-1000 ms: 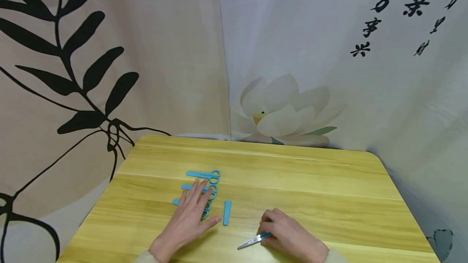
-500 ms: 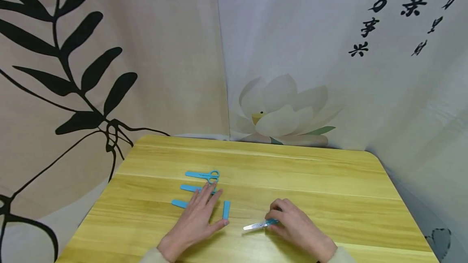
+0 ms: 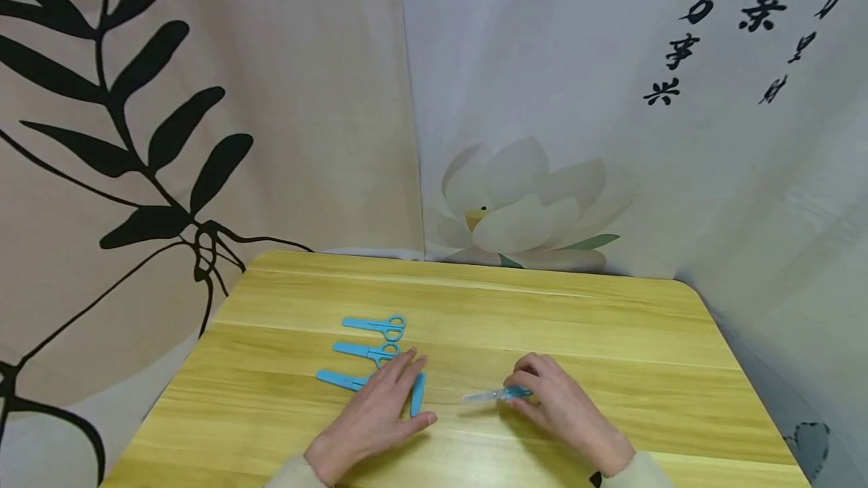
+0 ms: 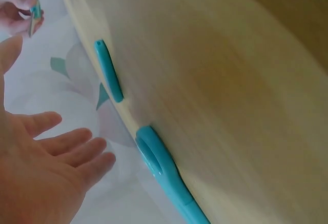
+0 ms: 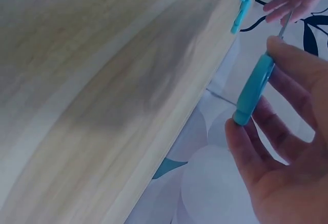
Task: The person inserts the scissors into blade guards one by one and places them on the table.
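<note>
My right hand (image 3: 563,405) holds a pair of small scissors (image 3: 518,392) by the blue handles, its bare metal blades pointing left. In the right wrist view, the thumb and fingers pinch the edge of those handles (image 5: 253,90) above the table. My left hand (image 3: 376,409) hovers with its fingers spread, holding nothing. A loose blue blade cover (image 3: 417,395) lies by its thumb and index finger. Beneath that hand, the nearest sheathed scissors (image 3: 339,379) have their handles hidden from the head view. Their finger loops (image 4: 159,162) show in the left wrist view.
Two more sheathed blue scissors lie farther back, a middle pair (image 3: 362,351) and a rear pair (image 3: 374,324), handles to the right. The wooden table (image 3: 576,322) ends at the back against a printed curtain (image 3: 325,96).
The right hand has moved forward and right with the scissors. The left hand has shifted right, from over the scissors' handles toward the loose cover, uncovering the middle pair's loops.
</note>
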Demonstrator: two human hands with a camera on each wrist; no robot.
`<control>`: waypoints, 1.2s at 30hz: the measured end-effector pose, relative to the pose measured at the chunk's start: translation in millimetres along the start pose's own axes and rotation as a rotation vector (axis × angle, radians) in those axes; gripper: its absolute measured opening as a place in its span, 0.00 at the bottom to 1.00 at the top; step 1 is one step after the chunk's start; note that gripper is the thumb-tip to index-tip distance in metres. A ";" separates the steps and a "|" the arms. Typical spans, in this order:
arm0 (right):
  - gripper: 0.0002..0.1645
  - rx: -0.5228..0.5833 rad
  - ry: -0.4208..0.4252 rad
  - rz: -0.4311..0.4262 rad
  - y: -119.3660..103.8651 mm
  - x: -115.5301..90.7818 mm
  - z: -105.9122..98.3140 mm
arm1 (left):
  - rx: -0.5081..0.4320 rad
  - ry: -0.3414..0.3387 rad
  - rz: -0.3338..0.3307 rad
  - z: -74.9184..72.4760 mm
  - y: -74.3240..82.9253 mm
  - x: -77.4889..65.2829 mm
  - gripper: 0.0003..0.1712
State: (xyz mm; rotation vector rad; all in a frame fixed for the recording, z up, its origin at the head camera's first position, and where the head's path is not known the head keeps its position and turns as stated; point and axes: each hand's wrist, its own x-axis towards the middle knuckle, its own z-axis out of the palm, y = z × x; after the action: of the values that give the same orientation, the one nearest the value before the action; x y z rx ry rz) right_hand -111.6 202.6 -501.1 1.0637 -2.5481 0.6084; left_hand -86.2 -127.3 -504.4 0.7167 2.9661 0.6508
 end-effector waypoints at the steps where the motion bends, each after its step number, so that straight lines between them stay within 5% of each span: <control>1: 0.15 -0.006 0.004 0.001 1.1 0.2 -0.3 | -0.011 -0.007 -0.005 0.4 0.9 0.5 0.51; 16: 0.10 0.003 -0.060 0.131 6.4 -0.5 -7.6 | -0.064 -0.060 -0.013 5.1 5.0 2.6 0.53; 36: 0.10 0.001 -0.068 0.189 10.0 -5.1 -12.5 | -0.186 -0.094 0.008 6.7 -1.1 21.9 0.46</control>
State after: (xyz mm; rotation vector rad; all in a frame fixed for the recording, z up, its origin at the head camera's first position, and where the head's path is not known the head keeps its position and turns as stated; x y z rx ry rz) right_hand -114.0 218.1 -495.2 0.8632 -2.7290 0.6313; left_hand -105.5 -115.9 -509.3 0.7233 2.7723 0.8545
